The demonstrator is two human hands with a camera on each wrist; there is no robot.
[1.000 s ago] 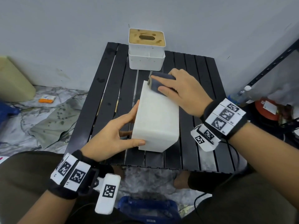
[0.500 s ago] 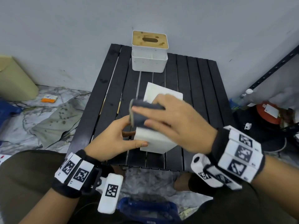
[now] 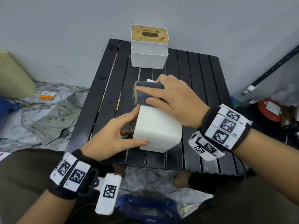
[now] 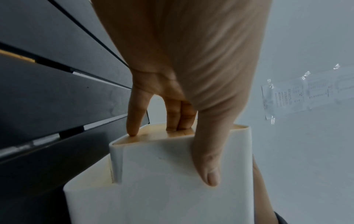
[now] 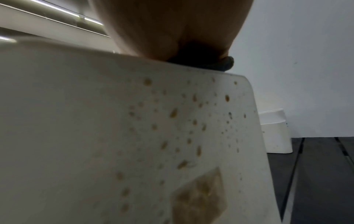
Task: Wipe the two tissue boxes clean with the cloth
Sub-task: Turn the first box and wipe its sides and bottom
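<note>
A white tissue box (image 3: 159, 126) lies on its side in the middle of the black slatted table (image 3: 202, 81). My left hand (image 3: 113, 136) grips its near left end, thumb on the front face and fingers on the wooden lid side (image 4: 172, 133). My right hand (image 3: 171, 97) presses a folded dark grey cloth (image 3: 145, 92) onto the far part of the box's upper face. In the right wrist view the box's side (image 5: 172, 136) carries brown spots, and the cloth (image 5: 220, 63) peeks from under the palm. The second tissue box (image 3: 149, 46), white with a stained wooden lid, stands at the table's far edge.
A grey wall rises right behind the table. On the floor to the left lie a spotted rag (image 3: 55, 117) and an orange packet (image 3: 47, 95). A bottle (image 3: 246, 92) and a red object (image 3: 268, 109) sit at the right. A blue item (image 3: 145, 209) lies between my knees.
My right hand first drew the cloth along the box's top toward me, then pushed it back toward the far end. The left hand kept its grip on the box.
</note>
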